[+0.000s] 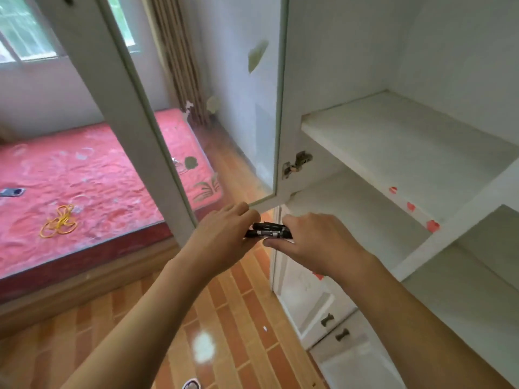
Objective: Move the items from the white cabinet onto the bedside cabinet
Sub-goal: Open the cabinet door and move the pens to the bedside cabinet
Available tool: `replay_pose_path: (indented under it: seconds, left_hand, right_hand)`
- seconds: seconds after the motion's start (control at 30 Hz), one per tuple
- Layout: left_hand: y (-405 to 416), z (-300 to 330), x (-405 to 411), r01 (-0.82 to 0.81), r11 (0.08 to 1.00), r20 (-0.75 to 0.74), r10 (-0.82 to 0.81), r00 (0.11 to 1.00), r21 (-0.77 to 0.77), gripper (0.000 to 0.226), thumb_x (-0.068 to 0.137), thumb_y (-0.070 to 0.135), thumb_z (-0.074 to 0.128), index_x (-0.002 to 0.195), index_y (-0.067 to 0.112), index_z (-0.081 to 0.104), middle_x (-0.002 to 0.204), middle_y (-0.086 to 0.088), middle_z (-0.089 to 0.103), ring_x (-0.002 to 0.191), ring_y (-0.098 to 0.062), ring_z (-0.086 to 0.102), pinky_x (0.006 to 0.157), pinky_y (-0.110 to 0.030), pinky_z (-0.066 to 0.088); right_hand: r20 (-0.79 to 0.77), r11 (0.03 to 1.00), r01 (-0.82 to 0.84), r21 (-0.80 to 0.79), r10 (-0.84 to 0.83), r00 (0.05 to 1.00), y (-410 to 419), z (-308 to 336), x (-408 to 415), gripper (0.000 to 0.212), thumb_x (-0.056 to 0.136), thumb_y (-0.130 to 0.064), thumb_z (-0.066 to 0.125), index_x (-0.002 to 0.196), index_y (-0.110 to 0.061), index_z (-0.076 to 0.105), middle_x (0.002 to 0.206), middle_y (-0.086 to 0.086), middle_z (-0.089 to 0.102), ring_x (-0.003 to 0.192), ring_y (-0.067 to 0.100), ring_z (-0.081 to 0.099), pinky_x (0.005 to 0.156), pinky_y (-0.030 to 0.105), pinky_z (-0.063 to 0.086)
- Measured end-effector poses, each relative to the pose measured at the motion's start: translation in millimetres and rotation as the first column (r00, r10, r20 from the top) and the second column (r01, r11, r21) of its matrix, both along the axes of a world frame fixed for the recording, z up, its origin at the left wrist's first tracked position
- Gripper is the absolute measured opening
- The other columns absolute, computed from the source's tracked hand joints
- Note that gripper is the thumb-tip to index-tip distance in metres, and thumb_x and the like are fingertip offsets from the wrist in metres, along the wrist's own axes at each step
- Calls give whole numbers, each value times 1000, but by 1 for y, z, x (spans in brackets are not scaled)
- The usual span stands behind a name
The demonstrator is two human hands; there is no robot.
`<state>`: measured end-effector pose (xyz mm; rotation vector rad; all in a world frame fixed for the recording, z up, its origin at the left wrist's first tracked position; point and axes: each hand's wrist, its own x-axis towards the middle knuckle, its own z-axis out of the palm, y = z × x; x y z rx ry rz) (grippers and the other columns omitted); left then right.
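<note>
black pens [269, 231]: a small bunch, held up in the air between both hands, just in front of the white cabinet [393, 153] | left hand [222, 234]: fingers curled round one end | right hand [314, 242]: fingers curled round the other end | cabinet door [157, 113]: open | red bed [84, 178]: on the left, with yellow rubber bands [59, 223] lying on it

Worn on the head, aimed forward and down along both forearms, wide-angle with bent edges. Close to the hands [269, 237] at centre, close also to the open cabinet [407, 141] filling the right side and its door [140, 113] crossing the upper left. Farther off at left, a bed [84, 175]; below, the floor [224, 318].
</note>
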<state>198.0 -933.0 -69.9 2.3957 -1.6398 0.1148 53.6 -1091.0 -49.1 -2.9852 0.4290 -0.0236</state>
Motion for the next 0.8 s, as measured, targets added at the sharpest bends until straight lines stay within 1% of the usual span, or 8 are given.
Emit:
replay_pose_path:
  seconds: [0.1, 0.13, 0.27, 0.43, 0.6, 0.67, 0.73, 0.8]
  left_hand:
    - [56, -2, 4, -131, 991, -34, 130, 991, -5, 32, 96, 48, 63, 121, 29, 60, 111, 10, 60, 99, -18, 62, 69, -31, 44]
    - [76, -1, 4, -172, 985, -51, 171, 984, -17, 34, 96, 50, 62, 123, 30, 59, 114, 11, 61, 100, -17, 63, 73, -32, 47]
    - [150, 4, 5, -313, 948, -91, 307, 947, -56, 38, 96, 52, 54, 128, 31, 56, 122, 12, 60, 109, -14, 61, 82, -33, 52]
    - [252, 0, 6, -450, 892, -113, 443, 889, -45, 26, 100, 34, 56, 125, 25, 54, 113, 6, 56, 104, -22, 60, 76, -40, 51]
    - [368, -5, 3, -584, 811, -107, 578, 809, -36, 27, 102, 32, 54, 127, 22, 53, 113, 5, 57, 102, -21, 60, 74, -38, 50]
    - [410, -7, 0, -618, 785, -124, 610, 783, -41, 27, 101, 32, 54, 127, 22, 54, 114, 5, 57, 104, -22, 60, 74, -39, 51]
    - [451, -8, -3, -650, 759, -139, 641, 755, -28, 29, 102, 34, 52, 129, 24, 53, 115, 6, 58, 105, -21, 60, 76, -39, 52]
    - [489, -11, -4, -679, 734, -158, 668, 727, -24, 30, 102, 36, 52, 130, 25, 52, 118, 6, 58, 107, -20, 60, 79, -42, 53]
  right_hand:
    - [-3, 995, -91, 34, 91, 996, 31, 1, 17, 40, 94, -78, 37, 83, -39, 36, 69, -12, 42, 70, 17, 49, 64, 37, 38]
    - [7, 992, -120, 35, 120, 993, 43, 0, 24, 40, 95, -77, 38, 83, -39, 38, 69, -11, 43, 71, 17, 49, 65, 37, 39]
    - [19, 973, -231, 28, 230, 973, 101, -5, 57, 50, 97, -74, 36, 93, -30, 60, 82, -7, 65, 76, 19, 62, 72, 41, 53]
    - [4, 897, -436, 71, 436, 900, 198, -8, 98, 36, 100, -62, 44, 103, -27, 53, 89, -3, 65, 79, 22, 63, 72, 45, 56]
    - [-27, 802, -585, 123, 591, 806, 308, -5, 124, 28, 102, -51, 49, 105, -24, 51, 96, 2, 67, 84, 27, 64, 74, 45, 52]
    - [-34, 770, -622, 141, 632, 774, 349, -3, 132, 32, 100, -56, 51, 106, -24, 52, 96, 1, 67, 85, 26, 64, 72, 43, 50]
    - [-36, 739, -652, 172, 666, 745, 390, 0, 136, 45, 95, -69, 50, 103, -25, 54, 89, -3, 65, 79, 21, 61, 67, 41, 47]
    - [-19, 720, -670, 178, 684, 730, 429, 1, 138, 57, 89, -82, 42, 96, -26, 54, 81, -7, 60, 71, 15, 57, 62, 39, 45]
